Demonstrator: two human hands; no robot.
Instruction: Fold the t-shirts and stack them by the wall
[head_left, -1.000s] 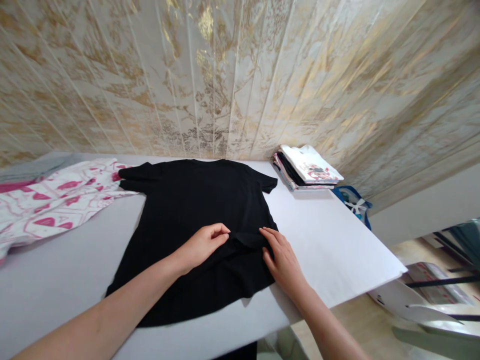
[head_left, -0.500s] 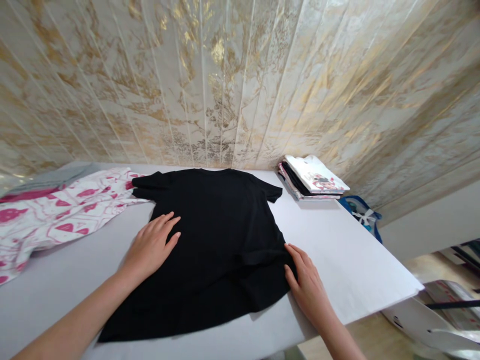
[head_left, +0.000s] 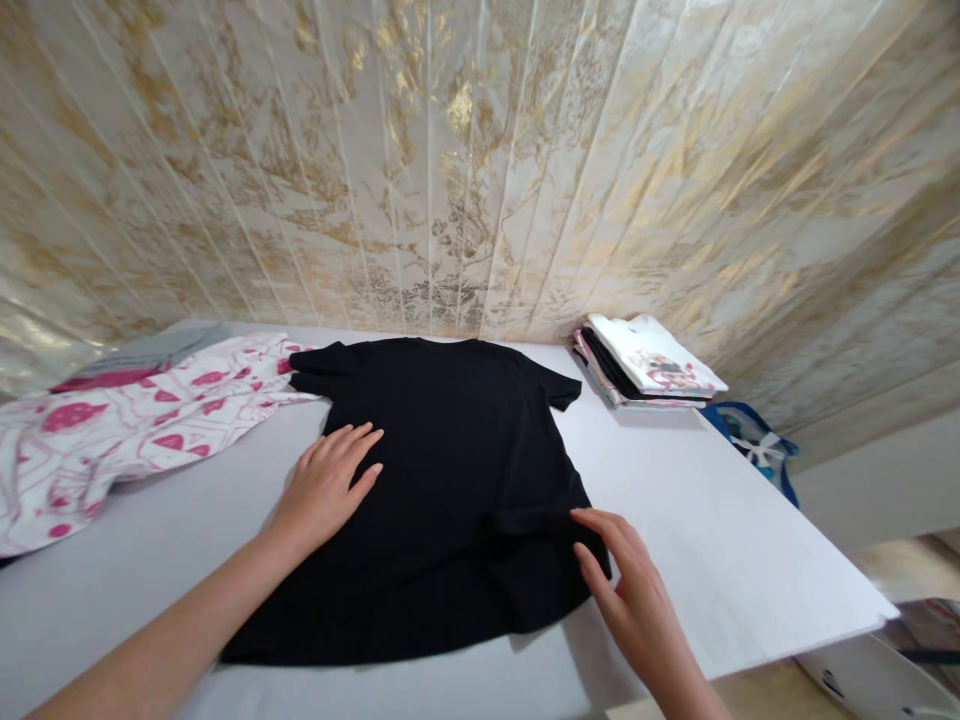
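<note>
A black T-shirt (head_left: 450,480) lies spread out on the white table (head_left: 712,540), collar toward the wall. My left hand (head_left: 330,485) rests flat on the shirt's left side, fingers stretched out and holding nothing. At the shirt's right hem, my right hand (head_left: 626,590) has its fingers extended, the fingertips touching a small fold in the fabric.
A white and pink patterned garment (head_left: 112,430) is bunched on the left of the table, over grey and pink cloth. A stack of folded shirts (head_left: 645,365) sits at the back right corner. A blue bag (head_left: 750,440) hangs past the table's right edge. A marbled wall stands behind.
A second ago my left hand was pinching the fabric near the hem; it has moved up and left and now lies flat. My right hand stayed at the right hem.
</note>
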